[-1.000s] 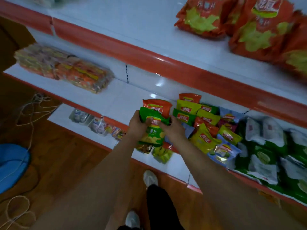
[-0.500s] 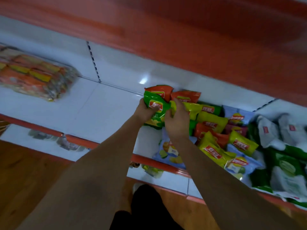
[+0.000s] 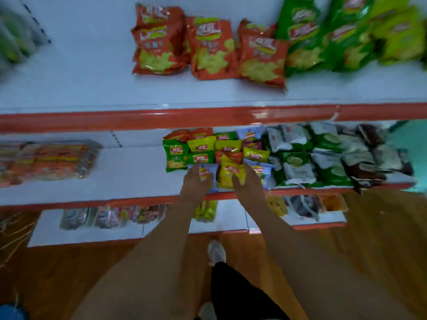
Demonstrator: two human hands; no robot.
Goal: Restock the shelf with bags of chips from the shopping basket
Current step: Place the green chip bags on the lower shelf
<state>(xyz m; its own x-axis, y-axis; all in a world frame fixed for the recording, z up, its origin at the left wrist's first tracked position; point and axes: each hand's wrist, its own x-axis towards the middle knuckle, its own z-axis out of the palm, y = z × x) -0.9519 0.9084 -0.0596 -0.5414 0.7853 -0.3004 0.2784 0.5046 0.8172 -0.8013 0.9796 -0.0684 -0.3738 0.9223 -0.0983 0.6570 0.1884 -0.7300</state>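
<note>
three orange chip bags (image 3: 209, 48) lie along the upper shelf (image 3: 92, 88), with what looks like three or four green ones (image 3: 323, 40) to their right, too blurred to count. on the middle shelf (image 3: 129, 176), small chip bags (image 3: 215, 151) sit stacked near the front edge. the left hand (image 3: 196, 184) rests with loosely spread fingers on a pale blue bag (image 3: 209, 173). the right hand (image 3: 248, 183) has its thumb and fingers around a yellow bag (image 3: 230, 172), just beside the blue one.
</note>
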